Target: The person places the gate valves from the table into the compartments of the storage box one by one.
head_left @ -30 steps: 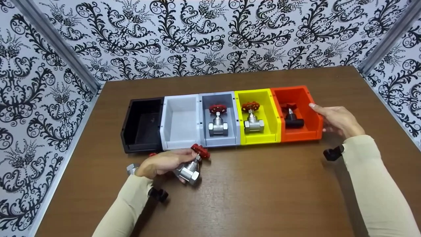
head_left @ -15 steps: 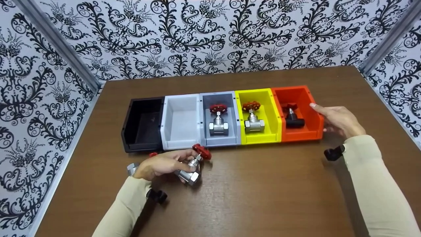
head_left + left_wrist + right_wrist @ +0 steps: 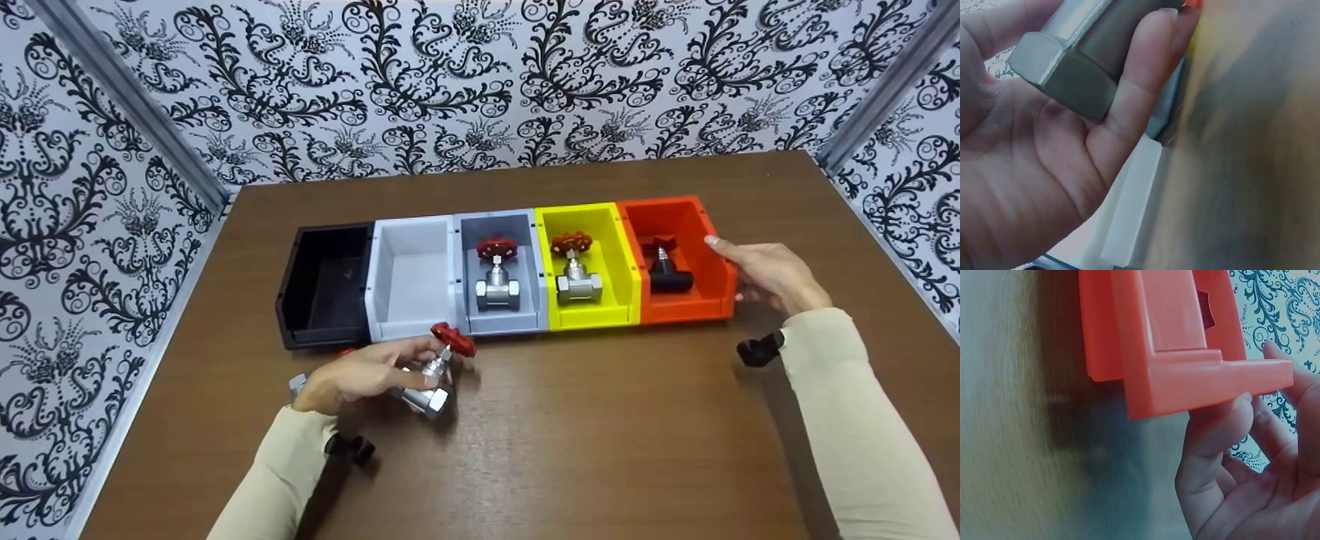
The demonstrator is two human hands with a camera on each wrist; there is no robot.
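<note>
My left hand holds a silver gate valve with a red handwheel just in front of the white bin. The thumb lies across the valve's body, and the handwheel points up and right. In the left wrist view, the valve's hexagonal end sits against the fingers. My right hand grips the right wall of the orange bin, thumb at the rim and fingertips against the outside. Inside that bin lies a black valve with a red handle.
The bins stand joined in a row. A grey bin and a yellow bin each hold a silver valve with a red handwheel. A black bin ends the row at left. Another silver fitting shows partly behind my left hand.
My left thumb has come down over the valve's body. The left hand and valve have shifted slightly left. My right hand stays on the orange bin.
</note>
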